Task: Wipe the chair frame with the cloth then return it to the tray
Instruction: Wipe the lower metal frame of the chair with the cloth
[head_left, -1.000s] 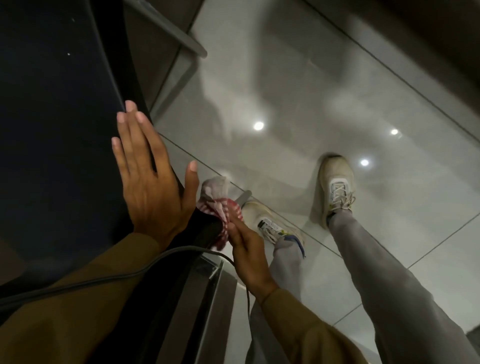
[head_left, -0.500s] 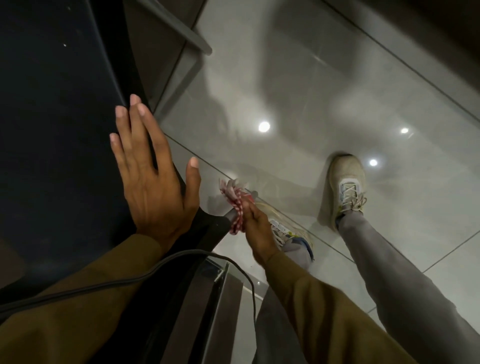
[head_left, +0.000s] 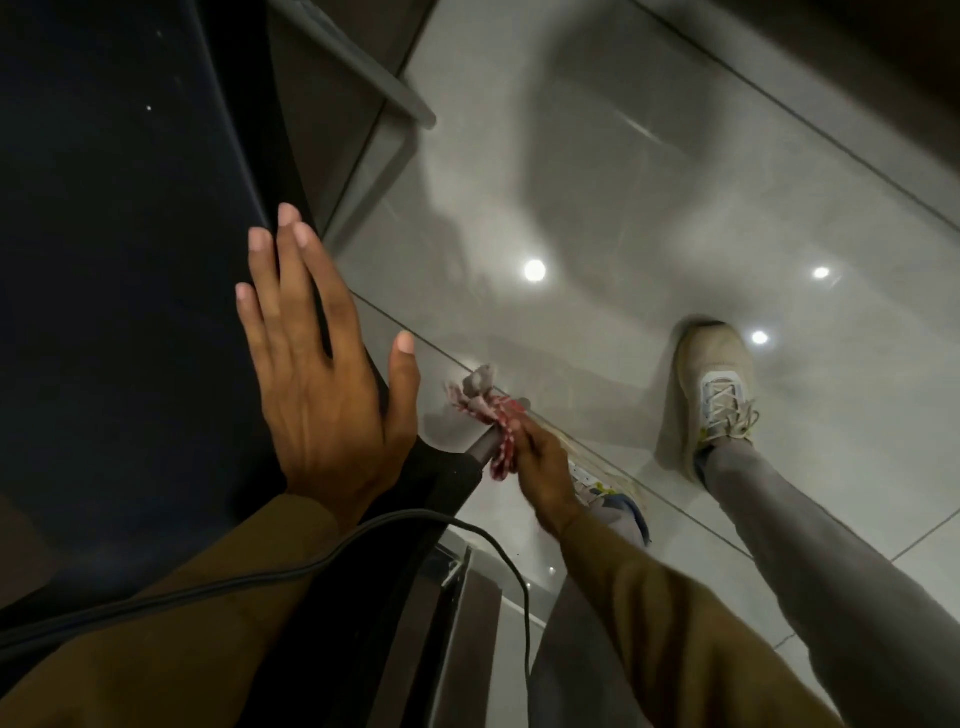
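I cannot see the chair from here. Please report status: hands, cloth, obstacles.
Left hand open, flat on the chair. Right hand shut on cloth, cloth against the frame tube. Cable across left sleeve. No tray in view.

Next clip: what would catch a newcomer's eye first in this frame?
Probably the left hand, spread flat against the dark chair surface at left centre. Next, the red-and-white checked cloth, bunched in the right hand around a grey frame tube mid-frame. Ceiling lights glare off the glossy tiled floor, by a pale sneaker.
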